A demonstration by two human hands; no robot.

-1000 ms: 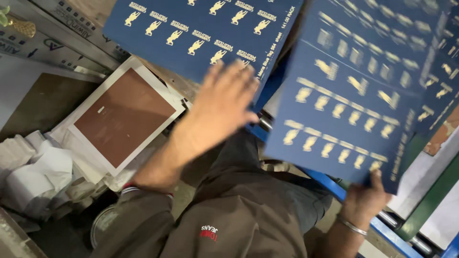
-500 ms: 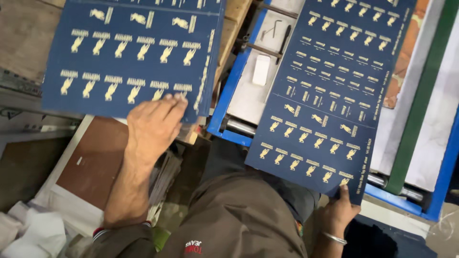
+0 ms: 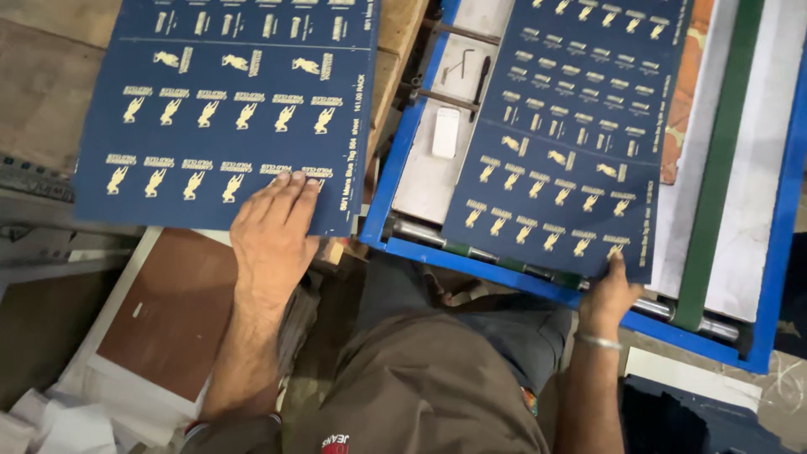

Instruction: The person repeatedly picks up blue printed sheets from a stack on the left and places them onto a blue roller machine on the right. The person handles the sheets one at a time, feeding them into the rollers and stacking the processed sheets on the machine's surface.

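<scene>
Left hand [image 3: 273, 240] lies flat, fingers together, on a navy card sheet w/ gold printed figures [image 3: 227, 109]. Right hand [image 3: 607, 296] has fingers clamped on another navy gold-printed sheet [image 3: 563, 126] over the blue metal-framed press [image 3: 403, 151].

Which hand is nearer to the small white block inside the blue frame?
Right hand, holding a navy sheet lower right of the white block. Left hand is farther, lower left.

A blue metal machine frame [image 3: 403, 160] with steel rollers [image 3: 424, 231] is seen over a worn wooden bench [image 3: 50, 92]. White paper scraps [image 3: 50, 420] are heaped at lower left; a green strip [image 3: 714, 168] is lit evenly.
</scene>
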